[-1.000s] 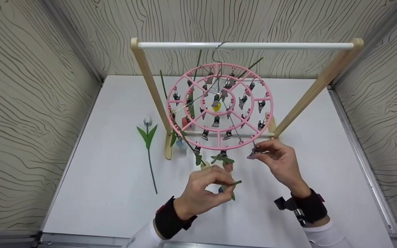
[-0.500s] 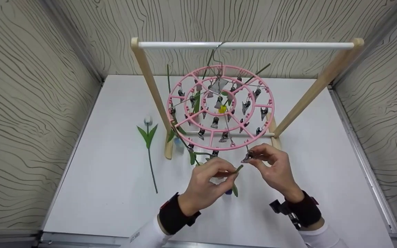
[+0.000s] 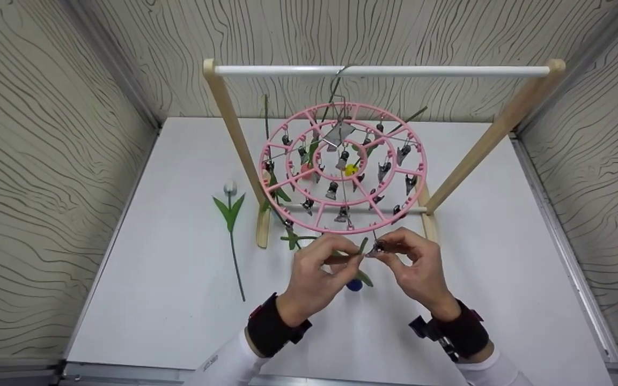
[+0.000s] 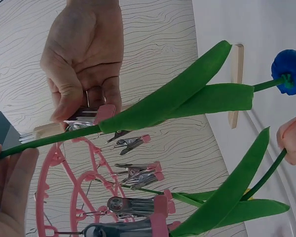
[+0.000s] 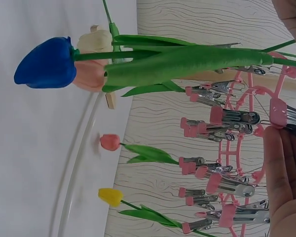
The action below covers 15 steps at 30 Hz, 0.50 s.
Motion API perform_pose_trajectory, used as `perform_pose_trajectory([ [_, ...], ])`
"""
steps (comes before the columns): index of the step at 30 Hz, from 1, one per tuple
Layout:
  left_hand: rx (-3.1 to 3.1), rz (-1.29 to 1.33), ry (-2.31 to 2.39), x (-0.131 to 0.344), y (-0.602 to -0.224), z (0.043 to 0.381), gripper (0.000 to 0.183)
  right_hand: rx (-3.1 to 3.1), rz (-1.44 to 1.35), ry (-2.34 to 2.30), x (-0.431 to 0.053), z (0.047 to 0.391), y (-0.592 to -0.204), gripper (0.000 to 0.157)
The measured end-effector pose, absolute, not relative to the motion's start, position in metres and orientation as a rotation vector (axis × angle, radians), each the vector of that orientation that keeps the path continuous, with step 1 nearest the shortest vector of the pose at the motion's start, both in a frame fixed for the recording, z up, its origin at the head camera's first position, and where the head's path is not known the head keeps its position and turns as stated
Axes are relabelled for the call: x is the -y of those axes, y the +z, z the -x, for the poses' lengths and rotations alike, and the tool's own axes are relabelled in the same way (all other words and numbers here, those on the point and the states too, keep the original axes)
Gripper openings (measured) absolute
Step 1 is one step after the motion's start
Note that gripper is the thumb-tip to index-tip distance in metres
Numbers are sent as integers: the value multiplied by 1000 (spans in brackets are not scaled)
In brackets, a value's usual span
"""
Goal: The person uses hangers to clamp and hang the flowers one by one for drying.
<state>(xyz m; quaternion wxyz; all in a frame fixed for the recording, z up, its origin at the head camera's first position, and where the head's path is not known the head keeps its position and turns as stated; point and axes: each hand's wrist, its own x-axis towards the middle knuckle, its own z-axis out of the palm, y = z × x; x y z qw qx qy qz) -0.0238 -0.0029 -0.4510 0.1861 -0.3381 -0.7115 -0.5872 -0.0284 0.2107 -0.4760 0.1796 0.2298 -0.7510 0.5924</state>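
Observation:
My left hand (image 3: 317, 276) pinches the green stem of a blue artificial tulip (image 3: 354, 284) near its cut end. The flower hangs head down, its leaves below the fingers. Close beside it, my right hand (image 3: 416, 268) pinches a metal clip (image 3: 376, 247) with pink tips, which hangs from the front of a pink round clip hanger (image 3: 336, 231). In the left wrist view the stem (image 4: 59, 138) passes close by that clip; whether it lies between the clip's tips I cannot tell. The right wrist view shows the blue bloom (image 5: 47, 64) and the clip (image 5: 281, 113) apart.
The hanger hooks over the white bar (image 3: 421, 71) of a wooden stand. Other tulips hang from its clips, including a yellow one (image 5: 110, 196), a red one (image 5: 110, 142) and a peach one (image 5: 89, 76). A white tulip (image 3: 230, 220) lies on the white table at left.
My right hand has moved left with the clip, up to the left hand, and the hanger has turned with it. The left hand has risen slightly with the blue tulip.

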Motion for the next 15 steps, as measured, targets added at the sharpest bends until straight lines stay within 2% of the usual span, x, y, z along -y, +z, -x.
perform_pose_trajectory([
  [15, 1979, 926, -1681, 2, -453, 30, 9, 1997, -720, 1781, -195, 27, -475, 27],
])
